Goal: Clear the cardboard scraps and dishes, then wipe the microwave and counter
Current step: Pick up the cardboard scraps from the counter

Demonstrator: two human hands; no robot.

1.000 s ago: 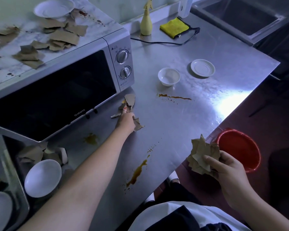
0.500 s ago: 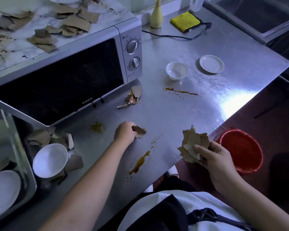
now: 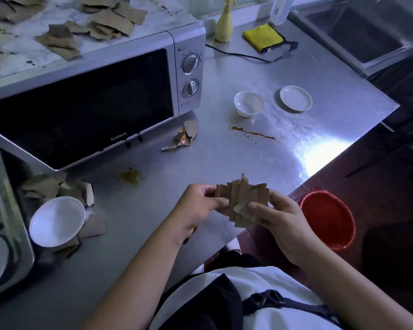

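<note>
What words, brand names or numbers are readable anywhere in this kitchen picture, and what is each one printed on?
"Galanz": on the lower edge of the microwave door.
Markings around the dials and the small label below them: too small to read.
Reddish print on a cardboard scrap by the microwave's corner: too blurred to read.

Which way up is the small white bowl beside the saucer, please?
Upright: the small white bowl sits on its base, rim facing up, beside the saucer.
</note>
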